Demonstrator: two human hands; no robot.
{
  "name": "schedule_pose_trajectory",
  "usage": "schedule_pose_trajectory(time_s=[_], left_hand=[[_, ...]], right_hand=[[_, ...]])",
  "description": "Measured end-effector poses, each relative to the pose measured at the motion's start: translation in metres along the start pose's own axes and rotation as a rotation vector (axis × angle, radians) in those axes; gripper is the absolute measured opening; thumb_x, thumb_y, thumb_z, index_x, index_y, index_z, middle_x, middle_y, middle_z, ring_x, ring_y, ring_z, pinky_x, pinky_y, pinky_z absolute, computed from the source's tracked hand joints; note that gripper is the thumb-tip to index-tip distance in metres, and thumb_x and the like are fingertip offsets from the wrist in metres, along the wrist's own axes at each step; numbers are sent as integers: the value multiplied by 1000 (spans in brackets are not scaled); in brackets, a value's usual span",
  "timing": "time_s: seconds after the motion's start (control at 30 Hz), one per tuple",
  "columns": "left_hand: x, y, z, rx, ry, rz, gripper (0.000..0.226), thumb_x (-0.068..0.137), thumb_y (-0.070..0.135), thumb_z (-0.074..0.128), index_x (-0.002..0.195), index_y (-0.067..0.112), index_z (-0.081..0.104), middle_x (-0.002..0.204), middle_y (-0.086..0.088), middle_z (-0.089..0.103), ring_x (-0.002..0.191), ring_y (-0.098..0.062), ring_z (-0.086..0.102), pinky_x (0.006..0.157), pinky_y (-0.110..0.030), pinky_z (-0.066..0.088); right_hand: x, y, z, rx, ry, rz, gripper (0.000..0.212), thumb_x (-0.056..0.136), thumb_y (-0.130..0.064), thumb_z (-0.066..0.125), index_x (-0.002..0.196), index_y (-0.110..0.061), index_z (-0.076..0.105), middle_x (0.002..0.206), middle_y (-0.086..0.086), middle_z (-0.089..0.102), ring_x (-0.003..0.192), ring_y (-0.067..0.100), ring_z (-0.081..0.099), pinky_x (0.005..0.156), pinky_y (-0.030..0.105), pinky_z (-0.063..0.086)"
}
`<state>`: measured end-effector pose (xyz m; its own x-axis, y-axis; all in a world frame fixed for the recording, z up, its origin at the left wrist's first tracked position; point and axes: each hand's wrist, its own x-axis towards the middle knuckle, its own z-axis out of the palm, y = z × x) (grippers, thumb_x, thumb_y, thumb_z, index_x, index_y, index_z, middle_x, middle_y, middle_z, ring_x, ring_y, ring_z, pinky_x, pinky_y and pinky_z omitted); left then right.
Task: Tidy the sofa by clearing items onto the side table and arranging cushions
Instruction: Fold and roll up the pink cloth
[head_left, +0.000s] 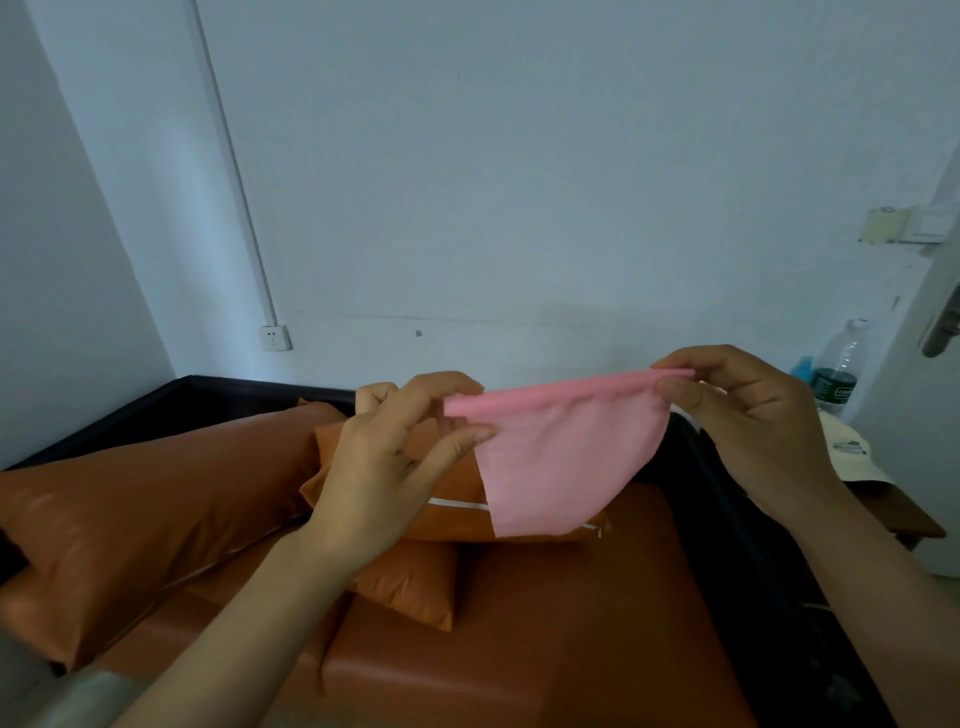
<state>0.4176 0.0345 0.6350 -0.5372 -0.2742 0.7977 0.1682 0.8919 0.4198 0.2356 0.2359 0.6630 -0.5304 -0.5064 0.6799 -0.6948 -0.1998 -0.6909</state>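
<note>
Pink cloth (561, 457) up in the air, pinched at both top corners and stretched flat between the hands! Left hand (395, 462) nips the left corner between thumb and forefinger, the other fingers loosely curled behind; right hand (753, 415) pinches the right corner, thumb under, fingers curled over a bunched top edge. That top edge runs taut from hand to hand, rising toward the right, while the lower edge hangs free in a slanted point, dangling just above an orange cushion (457, 514) with a white zip. That cushion sits on top of a second orange cushion (410, 587), both on the orange sofa seat (571, 649). A long back cushion (145, 519) leans along the left, against the dark sofa frame (156, 410). Off to the right, past the dark armrest, the side table (914, 519) shows a bare edge, with a cream cap (847, 447) and a water bottle (839, 369) on it, close by the door (924, 364). Open seat room lies in front of the stacked cushions.
</note>
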Motion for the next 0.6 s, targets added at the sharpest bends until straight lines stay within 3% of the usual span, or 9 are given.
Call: schedule_pose_trajectory(time_s=[0.13,0.3,0.47,0.6], left_hand=[[1,-2,2,-26,31,-42,20,87,45,54,105,39,61,97,13,63,88,-13,52,77,-25,42],[2,-3,4,6,47,-70,18,91,45,49,97,35,62,69,15,60,77,-15,54,73,-20,41],[4,-4,3,-10,39,-127,15,94,46,41,89,44,55,75,9,60,71,-13,54,70,-17,40],[1,-5,2,-50,-21,-141,22,92,49,45,106,40,59,79,17,64,78,-8,60,71,-20,45]], right_hand=[[1,-2,1,-25,-10,-4,21,77,-31,61,82,-50,69,87,-24,68,89,-3,62,75,7,45],[0,-2,1,41,-11,12,28,73,-25,68,87,-49,70,86,-17,70,84,3,64,73,12,50],[0,-4,3,79,-89,6,33,71,-21,70,89,-48,71,95,-18,71,95,5,65,81,16,51],[2,-3,6,7,-28,-10,33,73,-26,69,92,-53,69,99,-22,69,97,4,63,88,16,49]])
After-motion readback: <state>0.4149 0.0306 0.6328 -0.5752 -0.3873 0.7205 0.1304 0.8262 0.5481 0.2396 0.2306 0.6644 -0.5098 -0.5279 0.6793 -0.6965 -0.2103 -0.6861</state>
